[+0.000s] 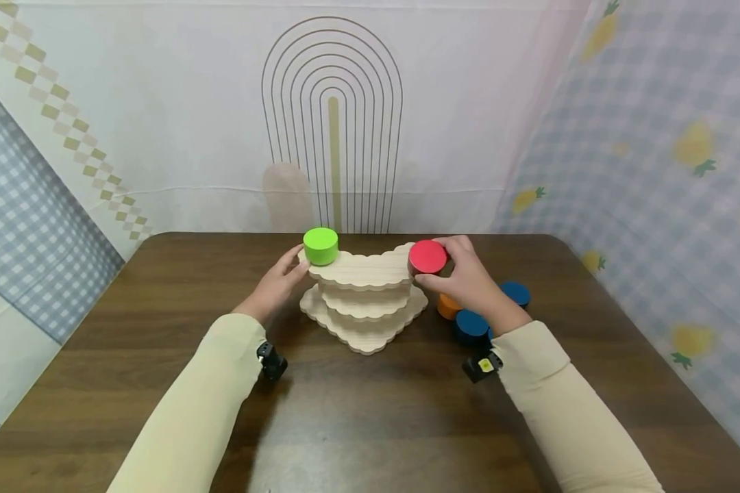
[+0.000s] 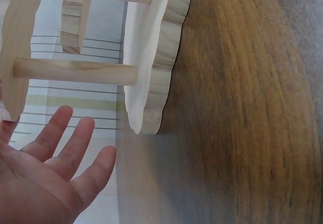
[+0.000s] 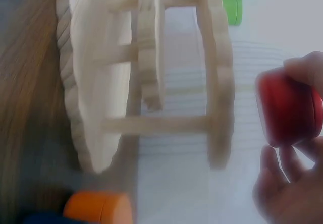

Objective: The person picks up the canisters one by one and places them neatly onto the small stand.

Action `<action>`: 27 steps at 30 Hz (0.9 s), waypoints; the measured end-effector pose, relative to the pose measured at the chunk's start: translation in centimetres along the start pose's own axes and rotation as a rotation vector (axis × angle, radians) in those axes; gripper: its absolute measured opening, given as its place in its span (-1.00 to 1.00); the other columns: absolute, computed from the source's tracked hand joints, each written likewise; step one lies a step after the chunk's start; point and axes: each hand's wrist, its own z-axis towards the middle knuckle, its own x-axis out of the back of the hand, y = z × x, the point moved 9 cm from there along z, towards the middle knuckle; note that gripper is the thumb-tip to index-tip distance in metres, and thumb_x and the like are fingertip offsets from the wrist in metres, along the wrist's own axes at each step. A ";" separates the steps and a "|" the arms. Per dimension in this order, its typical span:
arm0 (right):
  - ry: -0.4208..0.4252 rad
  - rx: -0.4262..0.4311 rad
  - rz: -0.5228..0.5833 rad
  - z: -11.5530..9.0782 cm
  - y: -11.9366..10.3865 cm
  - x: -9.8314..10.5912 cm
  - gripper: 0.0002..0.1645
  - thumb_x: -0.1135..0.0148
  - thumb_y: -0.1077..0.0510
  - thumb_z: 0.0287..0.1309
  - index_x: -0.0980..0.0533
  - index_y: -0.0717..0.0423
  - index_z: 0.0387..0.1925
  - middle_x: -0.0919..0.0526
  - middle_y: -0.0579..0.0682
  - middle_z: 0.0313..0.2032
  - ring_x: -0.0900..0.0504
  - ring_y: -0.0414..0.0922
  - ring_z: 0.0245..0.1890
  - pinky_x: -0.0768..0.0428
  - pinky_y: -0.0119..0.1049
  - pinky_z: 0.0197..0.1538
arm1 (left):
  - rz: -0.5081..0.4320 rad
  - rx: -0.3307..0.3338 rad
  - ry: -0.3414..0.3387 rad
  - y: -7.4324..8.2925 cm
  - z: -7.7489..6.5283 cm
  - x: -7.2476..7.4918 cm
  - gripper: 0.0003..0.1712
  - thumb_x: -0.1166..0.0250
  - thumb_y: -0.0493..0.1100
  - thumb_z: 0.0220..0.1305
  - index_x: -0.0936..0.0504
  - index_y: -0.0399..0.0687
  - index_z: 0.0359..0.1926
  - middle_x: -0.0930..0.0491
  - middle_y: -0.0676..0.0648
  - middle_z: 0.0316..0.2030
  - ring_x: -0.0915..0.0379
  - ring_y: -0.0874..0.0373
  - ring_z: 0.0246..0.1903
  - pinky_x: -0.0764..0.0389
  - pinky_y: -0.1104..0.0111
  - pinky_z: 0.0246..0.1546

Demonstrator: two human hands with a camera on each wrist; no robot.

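- Red block [image 1: 427, 257]: held above the right end of the wooden stand [image 1: 364, 318], apart from it.
- Right hand [image 1: 462, 281]: grips the block's sides, seemingly to leave its underside free.
- Left hand [image 1: 277, 281]: loosely spread at the top tier's left end, perhaps steadying it (thumb contact is unclear).
- Green block [image 1: 321, 248]: sits upright there, perhaps as counterweight.
- Orange block [image 1: 448, 307], blue blocks [image 1: 471, 329]: rightward on the table [image 1: 345, 424], probably for reach.
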 end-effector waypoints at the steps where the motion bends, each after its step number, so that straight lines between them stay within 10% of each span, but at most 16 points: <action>1: -0.002 0.003 0.004 0.1 -0.3 -0.2 -0.27 -0.42 0.10 0.06 -0.35 0.28 0.22 -0.27 0.20 0.16 -0.28 0.09 0.12 -0.49 0.05 0.03 | 0.000 -0.008 -0.002 0.1 0.0 0.0 -0.29 0.07 0.06 0.51 0.10 0.05 0.53 -0.05 -0.34 0.41 -0.06 -0.27 0.37 -0.14 -0.18 0.29; 27: -0.072 -0.009 0.104 3.2 -3.8 -4.9 -0.23 -0.48 0.02 -0.05 -0.40 0.19 0.18 -0.30 0.11 0.08 -0.36 0.01 0.06 -0.50 -0.03 0.03 | -0.002 -0.084 0.014 0.4 0.3 0.0 -0.33 0.06 -0.05 0.52 0.04 -0.09 0.51 -0.16 -0.36 0.33 -0.10 -0.21 0.34 -0.15 -0.01 0.35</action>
